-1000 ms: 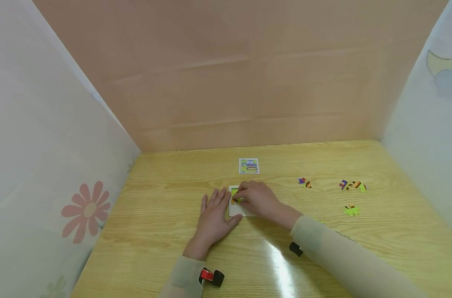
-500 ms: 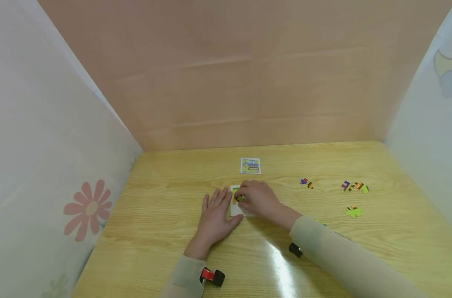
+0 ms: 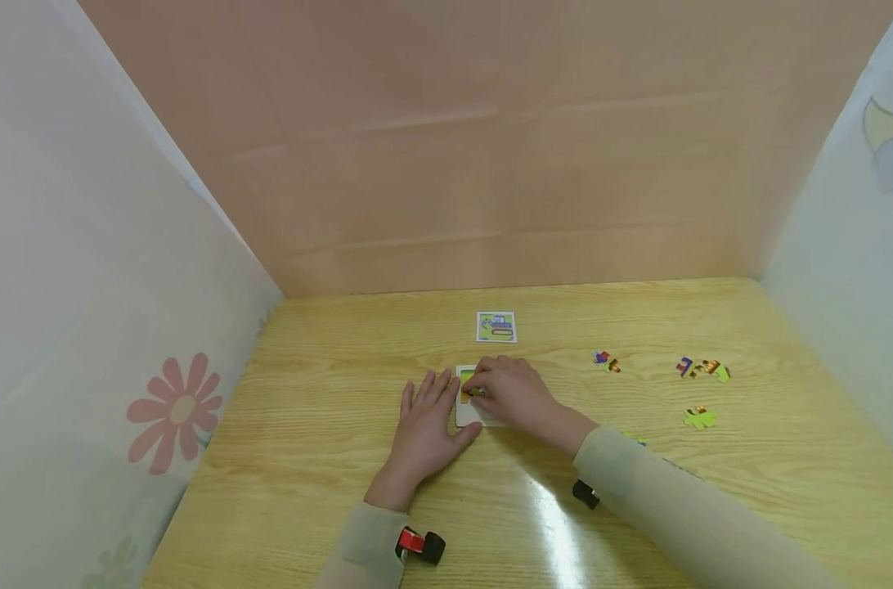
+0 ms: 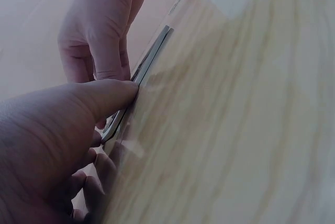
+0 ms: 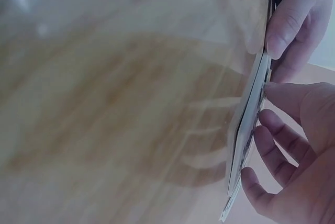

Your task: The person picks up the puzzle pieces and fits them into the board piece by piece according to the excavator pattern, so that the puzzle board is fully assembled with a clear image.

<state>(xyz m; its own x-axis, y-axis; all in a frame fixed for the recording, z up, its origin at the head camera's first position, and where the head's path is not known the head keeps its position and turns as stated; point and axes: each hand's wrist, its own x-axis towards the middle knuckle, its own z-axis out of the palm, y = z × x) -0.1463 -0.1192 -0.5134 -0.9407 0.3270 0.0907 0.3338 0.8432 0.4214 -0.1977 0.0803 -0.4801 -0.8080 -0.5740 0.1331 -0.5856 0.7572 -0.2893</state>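
A small white puzzle tray [image 3: 467,418] lies on the table in the head view, with green and orange puzzle pieces [image 3: 465,378] in its upper left part. My left hand [image 3: 426,429] lies flat beside the tray's left side, fingers straight. In the left wrist view its thumb touches the tray's edge [image 4: 155,51]. Over the tray, my right hand [image 3: 516,391] pinches a green puzzle piece [image 3: 479,392] between thumb and fingers. That hand hides much of the tray. From the right wrist, the tray [image 5: 246,124] shows edge-on and the pinched piece cannot be made out.
Behind the tray lies a picture card [image 3: 496,327] of a digger-like vehicle. Loose puzzle pieces lie to the right: a small cluster [image 3: 605,361], a second cluster [image 3: 702,368], a green piece [image 3: 700,419], and another [image 3: 634,438] partly behind the right sleeve. Walls border the table.
The head view has shifted slightly. My right fingers have turned the green piece a little over the tray, so its visible part looks thinner. My left hand stays in place.
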